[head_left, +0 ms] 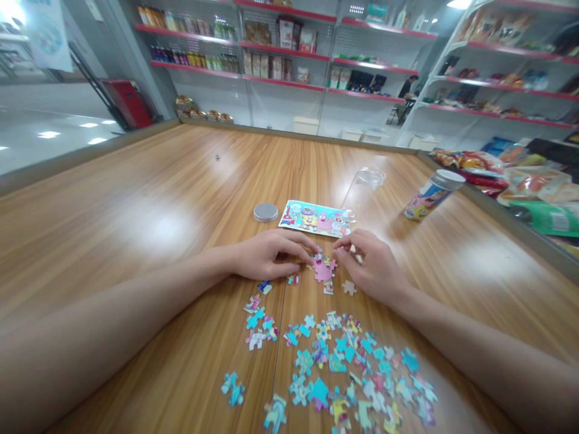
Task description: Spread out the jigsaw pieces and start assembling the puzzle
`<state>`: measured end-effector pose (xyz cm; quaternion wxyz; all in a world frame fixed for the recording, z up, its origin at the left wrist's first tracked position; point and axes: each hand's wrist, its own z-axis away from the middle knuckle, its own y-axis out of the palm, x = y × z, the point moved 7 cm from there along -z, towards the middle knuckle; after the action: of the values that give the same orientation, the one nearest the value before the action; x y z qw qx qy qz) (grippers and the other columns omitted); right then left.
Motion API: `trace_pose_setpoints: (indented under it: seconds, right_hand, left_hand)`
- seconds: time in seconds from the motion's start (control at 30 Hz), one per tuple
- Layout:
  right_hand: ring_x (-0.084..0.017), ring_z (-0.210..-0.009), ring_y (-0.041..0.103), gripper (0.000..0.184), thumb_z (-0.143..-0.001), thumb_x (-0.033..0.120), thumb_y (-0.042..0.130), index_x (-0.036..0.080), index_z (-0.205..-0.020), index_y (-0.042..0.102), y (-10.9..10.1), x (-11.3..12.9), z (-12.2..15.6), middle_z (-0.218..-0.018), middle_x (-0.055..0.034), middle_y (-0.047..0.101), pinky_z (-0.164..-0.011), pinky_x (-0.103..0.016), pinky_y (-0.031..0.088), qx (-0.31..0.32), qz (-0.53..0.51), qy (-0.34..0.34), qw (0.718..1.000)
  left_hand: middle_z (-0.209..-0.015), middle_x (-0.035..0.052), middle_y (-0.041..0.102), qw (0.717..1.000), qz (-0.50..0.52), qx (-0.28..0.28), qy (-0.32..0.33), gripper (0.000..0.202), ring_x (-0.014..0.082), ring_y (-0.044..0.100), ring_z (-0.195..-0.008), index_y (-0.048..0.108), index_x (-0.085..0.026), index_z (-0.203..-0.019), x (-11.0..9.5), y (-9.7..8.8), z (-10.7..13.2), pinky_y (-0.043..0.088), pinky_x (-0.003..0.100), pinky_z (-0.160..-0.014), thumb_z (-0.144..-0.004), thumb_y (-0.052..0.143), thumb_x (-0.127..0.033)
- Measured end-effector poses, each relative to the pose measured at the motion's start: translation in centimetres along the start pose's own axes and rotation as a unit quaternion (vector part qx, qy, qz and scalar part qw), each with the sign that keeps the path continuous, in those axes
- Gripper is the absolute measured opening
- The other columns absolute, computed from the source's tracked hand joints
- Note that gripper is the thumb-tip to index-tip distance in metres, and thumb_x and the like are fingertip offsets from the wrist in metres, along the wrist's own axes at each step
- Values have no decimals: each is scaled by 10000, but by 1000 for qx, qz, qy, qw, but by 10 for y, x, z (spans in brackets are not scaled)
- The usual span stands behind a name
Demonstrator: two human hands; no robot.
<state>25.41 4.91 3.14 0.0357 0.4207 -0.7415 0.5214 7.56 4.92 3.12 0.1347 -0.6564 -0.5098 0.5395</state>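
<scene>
A partly joined patch of jigsaw puzzle (323, 270), with a pink cartoon figure, lies on the wooden table between my hands. My left hand (275, 253) rests flat to its left, thumb and fingers apart, fingertips touching its edge. To the upper right, my right hand (368, 262) is closed in a pinch; whatever sits between its fingertips is too small to make out. A plain-backed puzzle piece (349, 287) lies just below that hand. Just beyond the patch is the picture card (315, 218) with cartoon characters. Many loose puzzle pieces (319, 393) spread across the near side.
A grey round lid (266, 211) lies left of the card. Behind it on the right are a clear plastic cylinder (364, 187) and a printed canister (433, 194). Packaged snacks (534, 184) crowd beyond the right edge. Stocked shelves (284, 57) line the back.
</scene>
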Motion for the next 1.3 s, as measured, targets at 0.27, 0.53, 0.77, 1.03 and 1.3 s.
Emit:
trace_pose_setpoints:
  seconds: [0.27, 0.53, 0.77, 1.03, 1.3]
  right_hand:
    - [-195, -837, 598, 63, -869, 199, 651, 187, -849, 709, 9, 13, 10, -848, -47, 662, -797, -362, 411, 52, 43, -50, 996]
    - [-196, -904, 583, 60, -901, 215, 644, 192, -888, 699, 14, 22, 11, -901, -47, 662, -826, -357, 401, 65, 27, -90, 993]
    - [-189, -864, 572, 57, -883, 208, 648, 179, -890, 697, 11, 25, 12, -877, -51, 634, -809, -351, 408, 57, 12, -84, 995]
    - [-181, -890, 579, 117, -904, 235, 665, 214, -976, 755, 14, 29, 13, -915, -50, 622, -835, -362, 432, 71, -14, -121, 990]
    - [-178, -894, 580, 130, -925, 250, 664, 255, -1001, 769, 18, 29, 14, -935, -47, 620, -824, -363, 454, 67, -18, -149, 986]
  left_hand:
    - [-1268, 155, 670, 1000, -4, 3, 0, 293, 227, 665, -1140, 721, -170, -1160, 1, 2, 1, 533, 381, -1011, -899, 609, -100]
    - [-1265, 146, 670, 1000, -14, -3, 7, 326, 224, 674, -1118, 724, -198, -1190, 3, 3, 1, 535, 382, -1012, -893, 627, -107]
    - [-1276, 135, 652, 999, -47, 3, 2, 333, 218, 662, -1119, 722, -217, -1211, 3, 4, 3, 527, 368, -1011, -904, 624, -133]
    - [-1272, 134, 646, 999, -52, 8, 8, 338, 226, 654, -1135, 716, -221, -1220, 3, 5, 2, 513, 379, -1026, -906, 624, -139]
    - [-1249, 144, 654, 999, -51, 10, 8, 316, 227, 657, -1126, 715, -190, -1212, 1, 4, 0, 518, 377, -1014, -920, 599, -153]
